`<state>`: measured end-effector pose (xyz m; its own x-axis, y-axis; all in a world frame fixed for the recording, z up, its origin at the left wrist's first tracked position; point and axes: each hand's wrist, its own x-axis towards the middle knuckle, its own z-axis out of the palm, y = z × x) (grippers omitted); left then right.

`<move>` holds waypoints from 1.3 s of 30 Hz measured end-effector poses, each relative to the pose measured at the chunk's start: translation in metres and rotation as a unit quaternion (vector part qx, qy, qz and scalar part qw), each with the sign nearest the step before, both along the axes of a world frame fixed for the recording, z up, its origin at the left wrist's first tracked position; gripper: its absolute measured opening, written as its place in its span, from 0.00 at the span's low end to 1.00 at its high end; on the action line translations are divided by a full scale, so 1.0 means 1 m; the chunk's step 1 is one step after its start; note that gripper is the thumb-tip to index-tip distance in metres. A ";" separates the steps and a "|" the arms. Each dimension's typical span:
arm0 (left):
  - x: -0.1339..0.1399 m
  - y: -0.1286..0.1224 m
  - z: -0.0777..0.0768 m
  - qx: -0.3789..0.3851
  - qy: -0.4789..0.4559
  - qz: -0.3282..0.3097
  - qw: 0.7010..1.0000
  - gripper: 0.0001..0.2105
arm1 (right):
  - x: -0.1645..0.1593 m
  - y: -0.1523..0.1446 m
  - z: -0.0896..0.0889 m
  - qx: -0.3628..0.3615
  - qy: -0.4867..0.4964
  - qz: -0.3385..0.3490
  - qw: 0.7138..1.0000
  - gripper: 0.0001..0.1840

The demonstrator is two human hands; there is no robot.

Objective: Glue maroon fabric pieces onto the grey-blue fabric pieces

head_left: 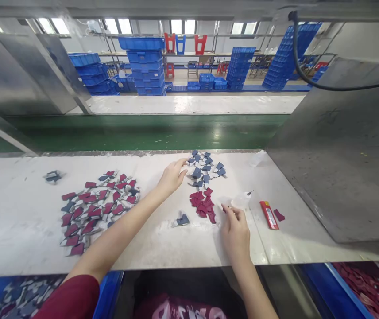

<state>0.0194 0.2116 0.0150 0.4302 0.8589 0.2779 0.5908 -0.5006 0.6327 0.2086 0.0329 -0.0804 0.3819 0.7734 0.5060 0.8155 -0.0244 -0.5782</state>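
Observation:
My left hand (pixel 172 176) reaches forward over the white worktable (pixel 26 221), fingertips touching the near edge of a pile of small blue-grey fabric pieces (pixel 205 169). My right hand (pixel 235 230) rests nearer me, fingers pinched on a small dark red piece at the right edge of a red fabric pile (pixel 203 204). A single blue-grey piece (pixel 183 219) lies between my forearms. A clear small glue bottle (pixel 241 200) lies just beyond my right hand.
A large spread of joined red and blue pieces (pixel 98 208) covers the table's left. A red lighter (pixel 269 215) and one loose red piece (pixel 279 215) lie right. A green conveyor belt (pixel 143 133) runs behind. Blue bins sit below the table edge.

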 end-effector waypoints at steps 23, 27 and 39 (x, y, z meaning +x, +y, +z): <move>-0.026 -0.176 -0.039 -0.131 -0.223 0.165 0.952 0.09 | -0.084 -0.017 0.069 -0.042 0.469 0.147 0.870 0.15; -0.023 -0.182 -0.028 -0.161 -0.276 0.179 0.931 0.09 | -0.088 -0.019 0.074 -0.037 0.464 0.134 0.875 0.15; -0.025 -0.187 -0.015 -0.250 -0.346 0.179 0.886 0.14 | -0.092 -0.026 0.074 -0.002 0.360 0.114 0.926 0.10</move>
